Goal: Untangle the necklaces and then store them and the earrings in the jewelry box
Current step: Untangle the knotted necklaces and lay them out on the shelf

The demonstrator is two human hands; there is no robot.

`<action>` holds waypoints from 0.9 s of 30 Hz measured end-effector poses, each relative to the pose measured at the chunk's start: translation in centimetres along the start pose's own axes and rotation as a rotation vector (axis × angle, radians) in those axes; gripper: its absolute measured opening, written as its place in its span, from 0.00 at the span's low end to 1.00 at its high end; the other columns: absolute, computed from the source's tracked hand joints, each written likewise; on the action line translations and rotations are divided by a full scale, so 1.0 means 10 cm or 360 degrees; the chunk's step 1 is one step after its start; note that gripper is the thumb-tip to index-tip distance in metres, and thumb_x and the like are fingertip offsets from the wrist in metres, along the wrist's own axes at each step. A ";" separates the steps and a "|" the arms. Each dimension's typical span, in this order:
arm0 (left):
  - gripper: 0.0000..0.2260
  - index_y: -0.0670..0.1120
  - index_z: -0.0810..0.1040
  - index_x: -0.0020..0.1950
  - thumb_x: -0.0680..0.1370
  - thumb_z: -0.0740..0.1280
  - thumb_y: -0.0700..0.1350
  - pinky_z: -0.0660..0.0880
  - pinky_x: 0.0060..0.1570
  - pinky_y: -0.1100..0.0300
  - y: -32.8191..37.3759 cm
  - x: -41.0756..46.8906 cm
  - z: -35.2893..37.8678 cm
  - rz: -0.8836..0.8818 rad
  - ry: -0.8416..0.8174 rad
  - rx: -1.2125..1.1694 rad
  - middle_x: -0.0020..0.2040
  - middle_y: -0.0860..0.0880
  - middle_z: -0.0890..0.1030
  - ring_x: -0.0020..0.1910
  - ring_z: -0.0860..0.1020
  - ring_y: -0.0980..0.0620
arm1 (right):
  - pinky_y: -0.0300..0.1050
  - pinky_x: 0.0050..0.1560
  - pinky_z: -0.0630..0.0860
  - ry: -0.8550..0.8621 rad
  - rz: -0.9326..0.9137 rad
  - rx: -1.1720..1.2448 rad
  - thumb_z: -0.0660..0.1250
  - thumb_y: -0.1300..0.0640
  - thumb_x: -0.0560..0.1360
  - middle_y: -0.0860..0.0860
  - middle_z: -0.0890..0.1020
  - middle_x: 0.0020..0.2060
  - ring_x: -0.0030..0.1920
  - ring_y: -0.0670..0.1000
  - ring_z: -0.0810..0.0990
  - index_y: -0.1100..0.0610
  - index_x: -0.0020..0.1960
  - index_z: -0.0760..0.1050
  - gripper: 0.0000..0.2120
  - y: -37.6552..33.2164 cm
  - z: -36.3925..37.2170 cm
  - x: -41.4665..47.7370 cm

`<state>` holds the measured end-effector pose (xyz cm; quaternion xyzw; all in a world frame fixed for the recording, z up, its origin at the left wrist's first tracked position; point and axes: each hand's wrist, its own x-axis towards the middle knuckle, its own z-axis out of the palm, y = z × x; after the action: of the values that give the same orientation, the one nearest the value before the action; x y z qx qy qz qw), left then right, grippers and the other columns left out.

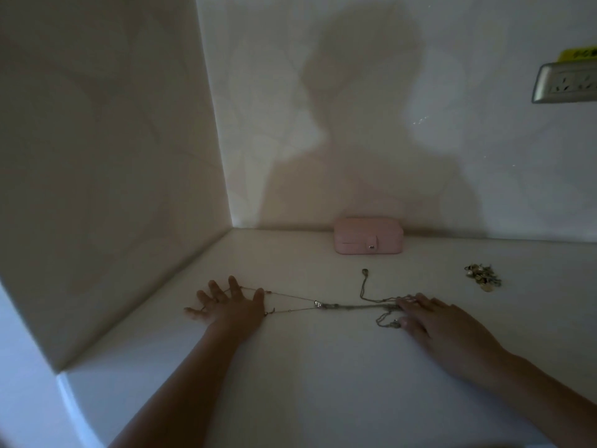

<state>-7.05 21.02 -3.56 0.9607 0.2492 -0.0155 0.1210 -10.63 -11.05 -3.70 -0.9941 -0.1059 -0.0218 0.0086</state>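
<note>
Tangled necklaces lie stretched across the white counter between my hands. My left hand lies flat with fingers spread, and thin chain strands run from its fingers and thumb to the knot. My right hand rests flat with straight fingers pressing on the tangle's right end. One pendant loop trails toward the back. A closed pink jewelry box stands against the back wall. A small heap of earrings lies at the right.
White walls close in the counter on the left and at the back. A metal wall socket with a yellow label sits high at the right. My shadow falls on the back wall.
</note>
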 end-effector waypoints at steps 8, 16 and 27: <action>0.28 0.38 0.44 0.78 0.84 0.51 0.49 0.52 0.74 0.52 0.18 -0.19 -0.06 0.0473 0.0348 -0.0094 0.78 0.39 0.51 0.77 0.53 0.43 | 0.32 0.70 0.47 0.0179 -0.0298 0.0413 0.51 0.54 0.84 0.47 0.55 0.78 0.77 0.44 0.53 0.52 0.78 0.55 0.23 -0.50 -0.05 0.05; 0.30 0.55 0.42 0.78 0.80 0.44 0.65 0.40 0.68 0.32 0.22 -0.23 0.11 0.0631 -0.0142 0.0209 0.79 0.53 0.40 0.77 0.40 0.43 | 0.53 0.76 0.41 -0.0190 -0.0304 0.0289 0.43 0.36 0.79 0.49 0.44 0.79 0.78 0.52 0.43 0.45 0.78 0.41 0.31 -0.87 0.04 0.22; 0.48 0.55 0.34 0.77 0.67 0.48 0.79 0.39 0.66 0.28 0.08 -0.33 -0.06 0.0429 -0.0344 0.0247 0.77 0.48 0.33 0.76 0.36 0.42 | 0.63 0.74 0.40 -0.0219 0.0251 0.0248 0.42 0.32 0.77 0.52 0.39 0.78 0.77 0.58 0.37 0.39 0.77 0.40 0.31 -0.25 0.01 0.07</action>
<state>-9.57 18.96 -2.54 0.9846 0.1019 -0.1214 0.0734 -10.48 -8.50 -3.75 -0.9948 -0.0292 0.0556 0.0802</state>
